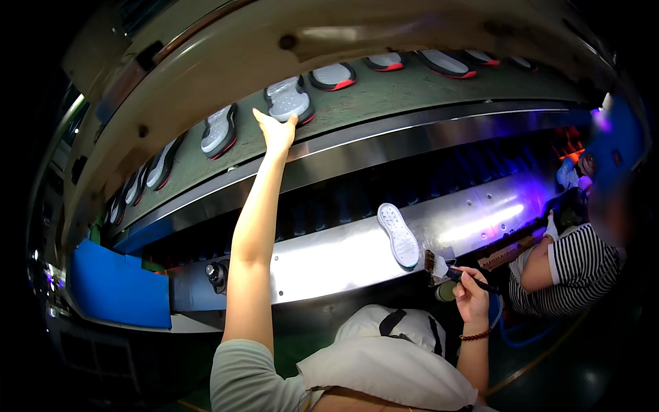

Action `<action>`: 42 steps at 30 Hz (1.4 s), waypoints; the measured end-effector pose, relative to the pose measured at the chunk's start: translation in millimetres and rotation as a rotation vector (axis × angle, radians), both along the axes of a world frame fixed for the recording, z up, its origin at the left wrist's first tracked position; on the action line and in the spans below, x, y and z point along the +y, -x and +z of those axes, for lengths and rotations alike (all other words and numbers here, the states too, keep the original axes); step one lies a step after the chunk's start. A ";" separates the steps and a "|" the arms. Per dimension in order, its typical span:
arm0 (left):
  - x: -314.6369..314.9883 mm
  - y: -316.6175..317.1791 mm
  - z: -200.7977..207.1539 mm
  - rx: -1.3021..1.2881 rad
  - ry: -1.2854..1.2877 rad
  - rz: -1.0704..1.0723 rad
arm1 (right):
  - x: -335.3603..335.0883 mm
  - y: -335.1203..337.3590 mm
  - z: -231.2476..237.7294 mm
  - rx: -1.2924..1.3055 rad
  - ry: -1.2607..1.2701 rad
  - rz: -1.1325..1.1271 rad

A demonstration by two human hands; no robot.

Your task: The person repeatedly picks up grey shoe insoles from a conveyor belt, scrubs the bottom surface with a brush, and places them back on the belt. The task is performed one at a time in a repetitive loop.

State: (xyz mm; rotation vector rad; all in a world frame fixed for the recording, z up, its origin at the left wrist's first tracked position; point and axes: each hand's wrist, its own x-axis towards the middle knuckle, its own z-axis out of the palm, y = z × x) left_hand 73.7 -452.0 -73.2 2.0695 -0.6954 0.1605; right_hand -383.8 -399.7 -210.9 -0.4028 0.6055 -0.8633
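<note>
Over at left, the green belt [371, 99] is reached by the left hand [277, 132], thumb and finger spread at the near end of a grey sole [285, 97]; whether that sole is clamped cannot be told. Now, mid-view, a white sole [398, 237] is laid on the metal ledge [322, 268], its long axis slanted down rightward toward a brush [456, 274], which is clasped by the right hand [471, 295], the nearer one, with the white sole ahead and leftward.
</note>
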 end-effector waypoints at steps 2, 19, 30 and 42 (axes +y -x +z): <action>-14.4 14.2 -9.3 -0.542 -0.017 0.037 | -2.7 -1.0 -4.0 -0.017 -0.018 -0.002; -86.6 82.6 5.8 -0.813 -0.248 -0.561 | 1.3 27.6 -17.2 0.124 0.019 -0.115; 41.9 149.7 -16.0 1.753 0.705 -0.680 | -42.1 -4.0 6.9 0.118 0.146 -0.035; 143.3 163.7 -72.2 1.526 0.324 -0.808 | -39.9 -0.2 27.9 -0.015 0.247 -0.011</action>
